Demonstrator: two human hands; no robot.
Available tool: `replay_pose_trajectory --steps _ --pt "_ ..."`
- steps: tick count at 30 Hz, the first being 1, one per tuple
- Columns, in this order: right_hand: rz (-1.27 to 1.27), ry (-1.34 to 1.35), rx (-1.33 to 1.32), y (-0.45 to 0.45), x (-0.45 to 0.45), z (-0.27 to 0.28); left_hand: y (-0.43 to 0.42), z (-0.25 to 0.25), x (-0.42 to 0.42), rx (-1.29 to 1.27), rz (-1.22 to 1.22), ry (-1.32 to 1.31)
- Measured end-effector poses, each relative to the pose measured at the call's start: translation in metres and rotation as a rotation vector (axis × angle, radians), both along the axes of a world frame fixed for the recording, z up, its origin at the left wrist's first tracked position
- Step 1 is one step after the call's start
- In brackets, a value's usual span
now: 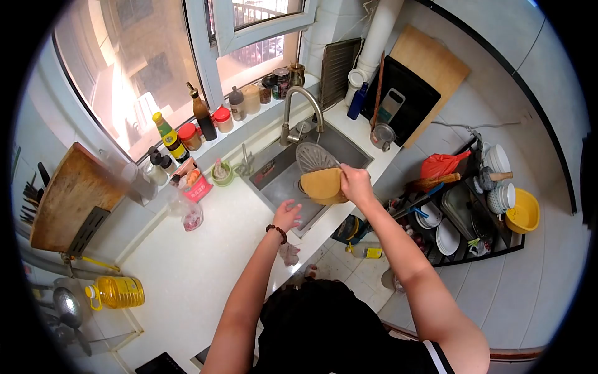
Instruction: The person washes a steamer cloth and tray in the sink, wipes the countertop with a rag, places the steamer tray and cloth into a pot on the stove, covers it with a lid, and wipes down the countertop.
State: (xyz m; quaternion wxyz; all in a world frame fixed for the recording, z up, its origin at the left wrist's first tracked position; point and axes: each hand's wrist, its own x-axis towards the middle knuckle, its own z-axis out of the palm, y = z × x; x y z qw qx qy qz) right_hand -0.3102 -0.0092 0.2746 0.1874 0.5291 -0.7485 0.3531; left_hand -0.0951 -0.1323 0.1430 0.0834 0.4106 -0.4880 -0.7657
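Note:
My right hand [356, 186] is closed on the edge of a tan-yellow plastic bowl [322, 185], tilted over the sink [265, 187]. A grey slotted strainer basket [316, 157] shows just behind the bowl, beneath the tap [303, 93]. Whether the two are joined I cannot tell. My left hand [288, 215], with a bead bracelet [277, 233] at the wrist, is open over the sink's near left edge and holds nothing. A gap separates its fingers from the bowl.
Bottles and jars [202, 115] line the windowsill. A pink tub [198, 187], a green bowl [222, 172] and a plastic bag [192, 215] are on the white counter [199, 268]. An oil jug [115, 293] stands left; a dish rack [461, 215] is right.

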Motion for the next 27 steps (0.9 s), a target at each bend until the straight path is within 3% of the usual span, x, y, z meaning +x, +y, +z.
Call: replay_pose_trajectory --steps 2,5,9,11,13,15,17,19,21,25,27 --pt "0.149 0.069 0.248 0.002 -0.001 0.005 -0.001 0.001 -0.001 -0.006 -0.006 0.001" --pt "-0.005 -0.062 0.111 0.001 -0.003 -0.001 -0.001 0.0 -0.003 -0.012 -0.004 -0.003" --pt "-0.002 -0.081 0.092 0.005 -0.004 0.002 0.0 0.0 -0.007 -0.026 0.002 -0.021" --pt "-0.192 -0.395 -0.034 0.007 -0.014 -0.007 0.004 0.003 -0.008 -0.114 -0.005 -0.058" --pt "-0.188 -0.438 -0.086 0.012 -0.017 -0.011 0.003 0.014 -0.009 -0.132 0.028 -0.061" --pt "-0.175 -0.751 -0.074 0.022 -0.018 -0.014 0.002 0.024 -0.009 -0.146 0.057 -0.065" --pt "-0.11 -0.904 -0.138 0.031 -0.019 -0.025 -0.004 0.034 -0.004 0.187 0.2 0.298" --pt "-0.043 -1.057 -0.205 0.041 -0.02 -0.033 -0.002 0.038 -0.007 0.155 0.255 0.392" --pt "0.012 -1.152 -0.134 0.053 -0.019 -0.038 -0.003 0.035 -0.008 -0.144 0.251 0.319" --pt "-0.106 -0.977 -0.102 0.067 -0.008 -0.03 -0.007 0.05 -0.008 -0.241 0.238 0.277" --pt "-0.095 -1.228 -0.132 0.074 -0.011 -0.024 -0.009 0.052 -0.011 -0.197 0.309 0.507"
